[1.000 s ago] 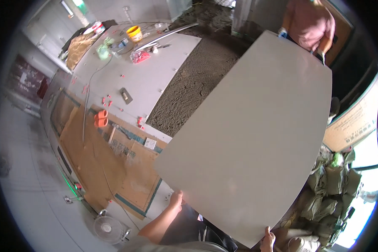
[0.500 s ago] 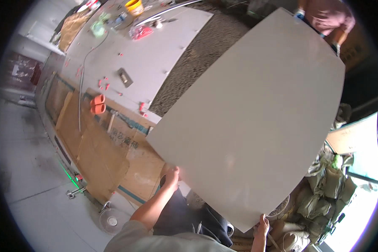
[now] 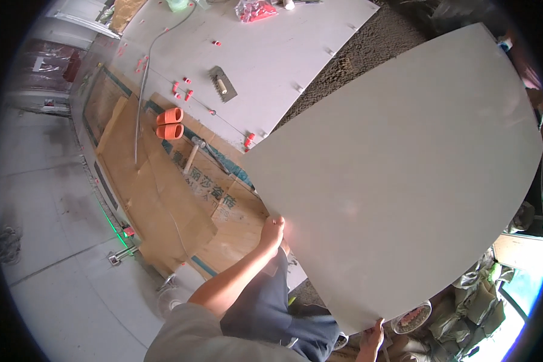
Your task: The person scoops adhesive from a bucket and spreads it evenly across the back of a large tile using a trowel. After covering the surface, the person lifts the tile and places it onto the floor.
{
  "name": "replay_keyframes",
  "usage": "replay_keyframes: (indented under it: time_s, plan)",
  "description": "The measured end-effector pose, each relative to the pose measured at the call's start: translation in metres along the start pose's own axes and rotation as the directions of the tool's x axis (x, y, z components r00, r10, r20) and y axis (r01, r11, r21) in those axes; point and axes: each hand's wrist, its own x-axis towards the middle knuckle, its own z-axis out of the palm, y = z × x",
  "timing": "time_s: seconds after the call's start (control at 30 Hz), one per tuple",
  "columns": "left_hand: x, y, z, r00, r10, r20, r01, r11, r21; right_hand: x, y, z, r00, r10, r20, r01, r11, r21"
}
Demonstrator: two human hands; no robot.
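A large light grey tile [image 3: 398, 181] spans the middle and right of the head view, raised off the ground. My left hand [image 3: 271, 235] is closed on its left edge, with the thumb on the top face. At the near corner my right hand [image 3: 373, 338] grips the edge, thumb showing and the other fingers hidden underneath. A co-worker's arm [image 3: 530, 78] shows at the tile's far right end; that person's grip is mostly out of sight.
Laid tiles [image 3: 271, 66] with red levelling clips lie beside dark loose mortar [image 3: 374, 66]. A notched trowel [image 3: 223, 84] rests on them. Orange slippers [image 3: 169, 123] and a hammer [image 3: 193, 155] are on flattened cardboard [image 3: 145, 199]. A bucket [image 3: 413, 317] and piled sacks [image 3: 470, 308] stand right.
The tile has shifted right in the view, and both hands have kept their hold on it. Laid tiles and cardboard also appear further right. The co-worker has mostly slipped behind the view's right edge.
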Motion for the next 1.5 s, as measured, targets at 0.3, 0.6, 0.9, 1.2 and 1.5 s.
replay_keyframes:
  time_s: [0.3, 0.6, 0.9, 1.2, 1.5]
  plan:
    - [0.099, -0.018, 0.023, 0.995, -0.101, -0.005, 0.1, 0.988, -0.117, 0.111, 0.026, 0.04, 0.967, -0.155, -0.204, 0.112, 0.971, -0.211]
    - [0.227, -0.067, 0.047, 0.998, -0.063, 0.016, 0.065, 0.946, -0.319, 0.25, 0.046, 0.112, 0.977, -0.197, -0.086, 0.173, 0.958, -0.229]
    - [0.3, -0.064, 0.065, 0.997, 0.0, 0.078, 0.023, 0.956, -0.294, 0.279, 0.072, 0.236, 0.991, -0.133, 0.009, 0.134, 0.989, -0.057]
    - [0.377, -0.109, 0.098, 0.998, 0.067, -0.02, -0.07, 0.968, -0.242, 0.407, 0.09, 0.165, 0.881, -0.426, 0.206, 0.47, 0.839, -0.275]
    - [0.411, -0.128, 0.118, 0.966, 0.246, -0.086, -0.254, 0.962, -0.098, 0.481, 0.057, 0.106, 0.974, -0.132, 0.184, 0.188, 0.924, -0.332]
